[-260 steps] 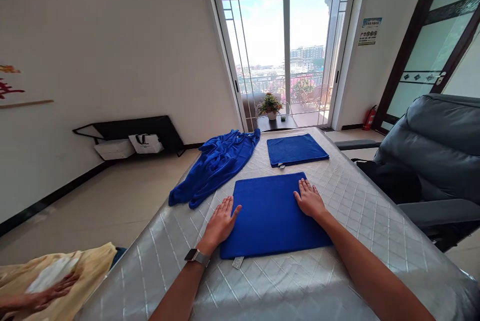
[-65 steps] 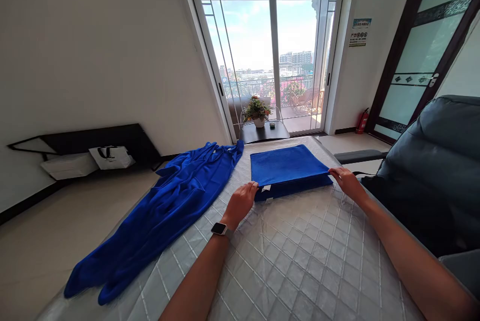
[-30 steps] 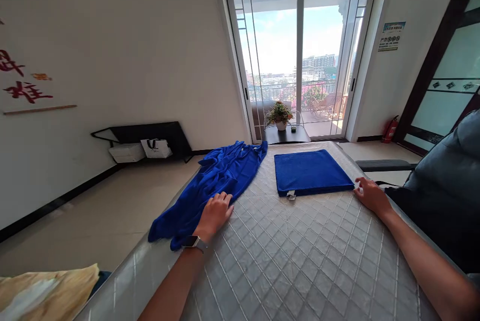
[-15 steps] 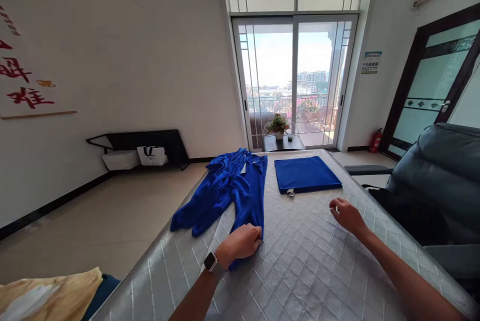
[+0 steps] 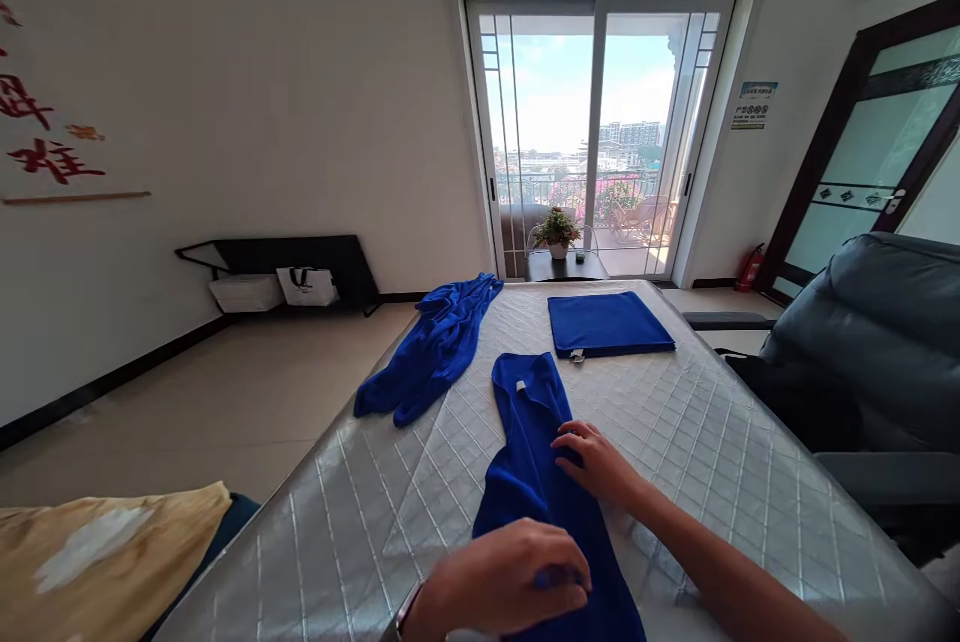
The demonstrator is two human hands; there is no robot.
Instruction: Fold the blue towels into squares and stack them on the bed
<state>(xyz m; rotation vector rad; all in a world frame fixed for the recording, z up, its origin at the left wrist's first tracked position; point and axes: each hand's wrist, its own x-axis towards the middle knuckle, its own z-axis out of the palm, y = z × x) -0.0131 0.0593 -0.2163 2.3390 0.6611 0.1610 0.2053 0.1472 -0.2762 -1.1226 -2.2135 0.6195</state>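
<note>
A long piece of blue cloth (image 5: 525, 452) with a small white tag near its far end lies on the quilted silver mattress (image 5: 420, 512), stretching toward me. My right hand (image 5: 600, 467) rests on its right edge, fingers spread. Nearer to me, my left hand (image 5: 510, 577) hovers over the cloth, its fingers curved and a gap showing between thumb and fingers; it is slightly blurred. A rumpled pile of blue cloth (image 5: 442, 342) sits at the far left of the mattress. To the right of it is a flat, folded blue stack (image 5: 611, 325) with white tags.
A dark leather armchair (image 5: 885, 342) stands along the right side. Beyond the mattress are a small table with a potted plant (image 5: 557, 234) and a glass sliding door. A tan cloth (image 5: 97, 552) is at the lower left, and a white bag (image 5: 307, 287) by the left wall.
My left hand has drawn one blue piece out of the pile, toward me and to the right. My right hand has come left and down onto that cloth.
</note>
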